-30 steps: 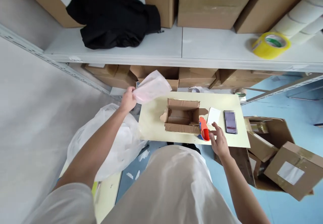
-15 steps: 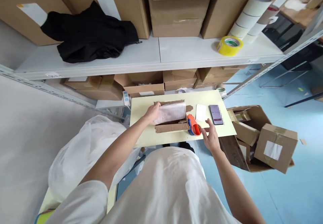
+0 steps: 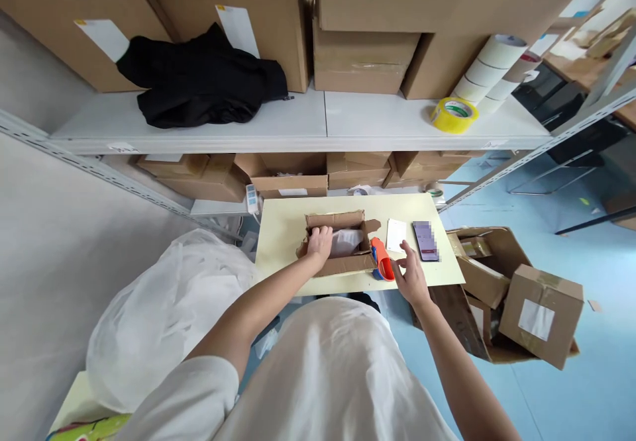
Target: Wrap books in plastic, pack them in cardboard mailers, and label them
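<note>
My left hand (image 3: 319,242) reaches into a small open cardboard box (image 3: 342,266) on the pale yellow table (image 3: 281,229). Its fingers are curled on a pale pinkish plastic bag (image 3: 346,241) that lies inside the box. An orange and blue tape dispenser (image 3: 381,261) lies against the box's right side. My right hand (image 3: 410,277) hovers just right of the dispenser with fingers apart, the fingertips close to it, holding nothing. A white card (image 3: 396,236) and a phone (image 3: 426,240) lie beyond that hand.
A large white plastic sack (image 3: 163,308) sits left of the table. Open and taped cardboard boxes (image 3: 539,312) stand on the blue floor at right. The shelf behind holds a black garment (image 3: 203,83), a yellow tape roll (image 3: 453,114) and big cartons.
My left hand brought the pale bag from up at the left down into the box and pushed it in. My right hand stayed beside the tape dispenser.
</note>
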Action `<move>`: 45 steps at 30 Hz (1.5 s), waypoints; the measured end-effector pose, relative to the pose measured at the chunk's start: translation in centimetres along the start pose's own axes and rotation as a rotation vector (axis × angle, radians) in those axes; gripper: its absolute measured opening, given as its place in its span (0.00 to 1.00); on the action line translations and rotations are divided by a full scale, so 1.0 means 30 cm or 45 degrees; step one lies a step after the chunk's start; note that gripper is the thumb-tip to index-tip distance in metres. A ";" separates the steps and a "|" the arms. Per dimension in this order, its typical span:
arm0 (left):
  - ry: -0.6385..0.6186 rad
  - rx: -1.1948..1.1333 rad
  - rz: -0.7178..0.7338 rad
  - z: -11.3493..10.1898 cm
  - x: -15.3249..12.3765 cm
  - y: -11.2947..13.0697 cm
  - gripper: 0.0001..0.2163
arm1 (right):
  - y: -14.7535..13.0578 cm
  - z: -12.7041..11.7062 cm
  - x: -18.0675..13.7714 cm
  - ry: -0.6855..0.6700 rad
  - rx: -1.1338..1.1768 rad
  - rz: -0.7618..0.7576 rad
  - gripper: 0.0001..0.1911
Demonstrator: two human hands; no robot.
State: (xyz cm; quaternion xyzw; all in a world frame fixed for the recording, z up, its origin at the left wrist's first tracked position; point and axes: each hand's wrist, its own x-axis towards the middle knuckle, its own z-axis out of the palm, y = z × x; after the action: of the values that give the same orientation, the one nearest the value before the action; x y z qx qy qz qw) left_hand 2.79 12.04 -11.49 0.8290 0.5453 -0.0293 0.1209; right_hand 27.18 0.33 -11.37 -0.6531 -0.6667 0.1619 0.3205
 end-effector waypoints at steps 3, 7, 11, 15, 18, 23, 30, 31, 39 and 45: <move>0.096 -0.049 0.058 -0.051 -0.018 -0.014 0.22 | 0.013 0.042 0.049 -0.080 -0.026 0.037 0.30; 0.421 -0.255 -0.127 -0.056 -0.144 -0.170 0.22 | 0.088 0.104 0.114 -0.166 -0.073 0.085 0.29; 0.189 -0.387 -0.390 0.073 -0.323 -0.346 0.31 | 0.171 0.127 0.171 -0.433 -0.206 0.038 0.41; -0.043 -0.442 0.019 0.171 -0.362 -0.347 0.46 | 0.161 0.110 0.225 -0.703 -0.360 -0.256 0.50; 0.048 -0.472 0.153 0.166 -0.310 -0.286 0.44 | 0.108 0.105 0.261 -0.814 -0.397 -0.450 0.53; 0.089 -0.386 0.179 0.132 -0.257 -0.271 0.29 | 0.071 0.126 0.286 -0.913 -0.290 -0.574 0.42; 0.234 -0.659 0.040 0.152 -0.240 -0.279 0.21 | 0.056 0.178 0.267 -0.571 0.025 -0.277 0.33; 0.270 -0.726 -0.008 0.156 -0.238 -0.272 0.21 | 0.049 0.184 0.275 -0.499 0.035 -0.215 0.36; 0.346 -1.056 -0.292 0.180 -0.220 -0.240 0.27 | 0.015 0.184 0.409 -0.669 0.096 -0.174 0.62; 0.364 -1.363 -0.371 0.214 -0.198 -0.257 0.33 | 0.016 0.159 0.446 -0.696 0.055 -0.308 0.39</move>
State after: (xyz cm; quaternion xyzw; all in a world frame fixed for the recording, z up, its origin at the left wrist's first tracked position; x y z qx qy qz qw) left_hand -6.09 8.12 -17.93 0.5641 0.6039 0.3470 0.4435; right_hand 25.30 14.40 -12.34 -0.4942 -0.7977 0.3065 0.1598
